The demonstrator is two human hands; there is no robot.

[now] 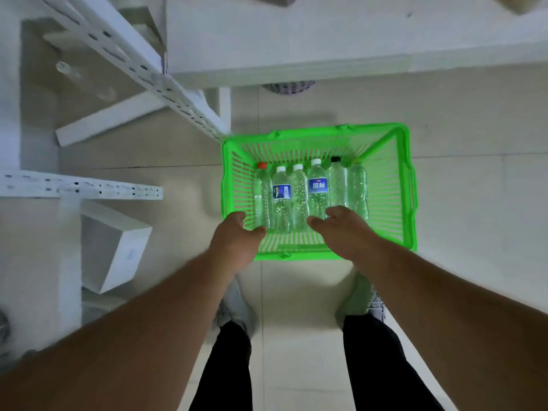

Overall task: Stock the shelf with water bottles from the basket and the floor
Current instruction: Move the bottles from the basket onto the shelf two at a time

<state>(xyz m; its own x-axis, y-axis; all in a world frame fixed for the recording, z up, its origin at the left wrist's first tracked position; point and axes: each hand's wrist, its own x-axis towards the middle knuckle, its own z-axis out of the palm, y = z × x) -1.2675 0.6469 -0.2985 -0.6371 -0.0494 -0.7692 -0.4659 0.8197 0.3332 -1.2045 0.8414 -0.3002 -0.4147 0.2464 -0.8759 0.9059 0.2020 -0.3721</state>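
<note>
Bottles lie side by side in a green basket [407, 185] on the tiled floor [474, 203] — six of them, caps pointing away from the person. From the left: a red-capped bottle [262, 191], a white-capped one with a blue label [281, 197], a plain white-capped one [299, 197], a white-capped one with a larger blue label [318, 188], a black-capped one [337, 185], and a last one [358, 188] whose cap looks yellowish.

The left hand [237, 241] is over the basket's near left corner, fingers curled downward with the thumb out toward the bottles; whether it actually grips the rim cannot be told, and no bottle is in it. The right hand [341, 229] reaches into the basket with fingers loosely spread, hovering at the bases of the bottles on the right — contact cannot be made out, and it holds nothing.

Below the arms are dark trousers [225, 366] and pale shoes [234, 307]. To the left stands a white shelf [154, 78] with slotted uprights, with a white box [118, 247] low on it. A white shelf board [326, 40] crosses the top of the view, with a purple mesh object [289, 86] showing under its edge.
</note>
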